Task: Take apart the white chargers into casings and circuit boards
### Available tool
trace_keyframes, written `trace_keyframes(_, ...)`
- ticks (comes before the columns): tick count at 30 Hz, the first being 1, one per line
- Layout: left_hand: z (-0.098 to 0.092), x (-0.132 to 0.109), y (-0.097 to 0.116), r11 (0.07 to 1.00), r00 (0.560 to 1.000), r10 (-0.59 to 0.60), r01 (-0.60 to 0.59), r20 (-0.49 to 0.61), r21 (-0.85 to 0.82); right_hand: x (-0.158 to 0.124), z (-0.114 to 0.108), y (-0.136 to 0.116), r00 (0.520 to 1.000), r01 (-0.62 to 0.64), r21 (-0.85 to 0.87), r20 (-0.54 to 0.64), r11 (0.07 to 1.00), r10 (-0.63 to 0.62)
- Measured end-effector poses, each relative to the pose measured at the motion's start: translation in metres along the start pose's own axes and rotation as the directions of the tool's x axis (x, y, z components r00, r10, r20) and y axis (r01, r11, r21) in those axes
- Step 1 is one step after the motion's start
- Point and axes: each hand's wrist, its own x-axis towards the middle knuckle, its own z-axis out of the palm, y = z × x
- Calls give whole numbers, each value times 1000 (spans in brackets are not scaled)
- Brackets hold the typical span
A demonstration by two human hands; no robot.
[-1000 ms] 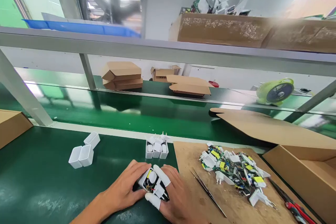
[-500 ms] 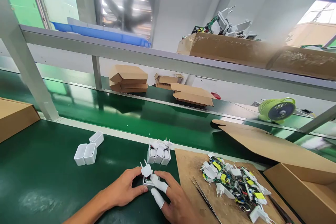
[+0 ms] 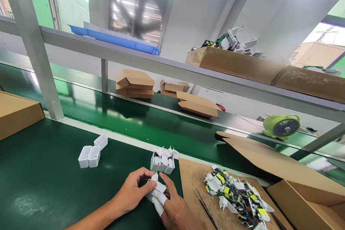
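White plastic, smooth, round-cornered: left hand (image 3: 134, 191) and right hand (image 3: 176, 209) hold the charger (image 3: 161, 187).

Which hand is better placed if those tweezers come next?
Probably the right hand: it's nearer the tweezers on the brown board. The left hand is farther away, pinching a white plug.

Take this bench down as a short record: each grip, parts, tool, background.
Left grip: thumb and finger pinching a white plastic two-pin plug piece
Right grip: white-covered fingers at the same piece, contact partly hidden
Parts, left: three open white plastic boxes on the dark green tabletop
Parts, ahead: packed white plastic boxes
Parts, right: heap of circuit boards and white plug parts on a brown board
Tool: metal tweezers on that board
Background: round lime-green fan
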Motion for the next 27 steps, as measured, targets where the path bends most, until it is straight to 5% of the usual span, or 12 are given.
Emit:
trace_keyframes(4, 2, -3, -4, 994, 993, 60, -50, -104, 101, 6, -19, -5, 995, 36, -1, 88, 999, -36)
trace_keyframes(13, -4, -7, 12, 949, 974, 213, -187, -81, 253, 11, -18, -1, 991, 81, 201, -119, 976, -58)
trace_keyframes(17, -16, -7, 14, 928, 949, 259, -194, -177, 319, 18, -32, 1, 971, 73, 298, -237, 952, 0)
trace_keyframes(21, -27, -7, 12, 923, 936, 260, -169, -238, 345, 19, -28, -1, 977, 83, 358, -214, 930, -5)
trace_keyframes(27, -24, -13, 4, 826, 924, 378, -366, 62, 428, 11, 6, -5, 987, 105, 352, -151, 930, -54)
